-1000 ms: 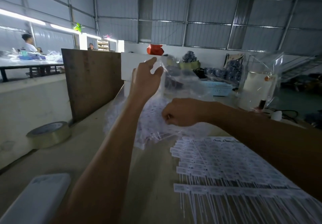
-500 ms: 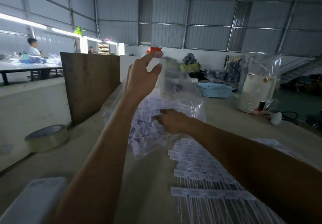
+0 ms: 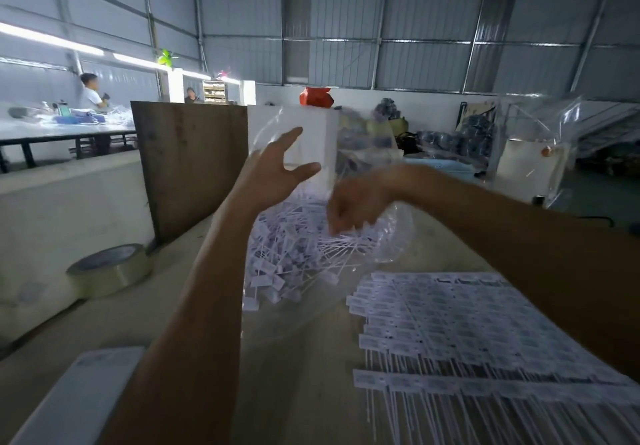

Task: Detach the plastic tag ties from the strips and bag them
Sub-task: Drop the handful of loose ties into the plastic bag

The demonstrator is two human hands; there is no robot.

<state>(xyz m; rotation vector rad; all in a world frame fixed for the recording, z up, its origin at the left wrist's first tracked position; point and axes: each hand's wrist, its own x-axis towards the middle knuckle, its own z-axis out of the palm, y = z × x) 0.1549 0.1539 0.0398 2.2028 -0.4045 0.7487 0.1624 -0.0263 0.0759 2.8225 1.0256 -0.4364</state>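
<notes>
Both hands up at bag (image 3: 391,233). Your left hand (image 3: 273,171) fingers spread, holding mouth open; right hand (image 3: 349,207) blurred, grip can't tell (just above loose ties (image 3: 294,254) inside). Strips (image 3: 450,323) lie below-right, nearer right hand, tails toward you.

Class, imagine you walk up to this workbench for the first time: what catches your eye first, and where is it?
A clear plastic bag stuffed with loose white tag ties sits mid-table, with the left hand and right hand at it. Near right lie rows of undetached strips; a tape roll sits left.
</notes>
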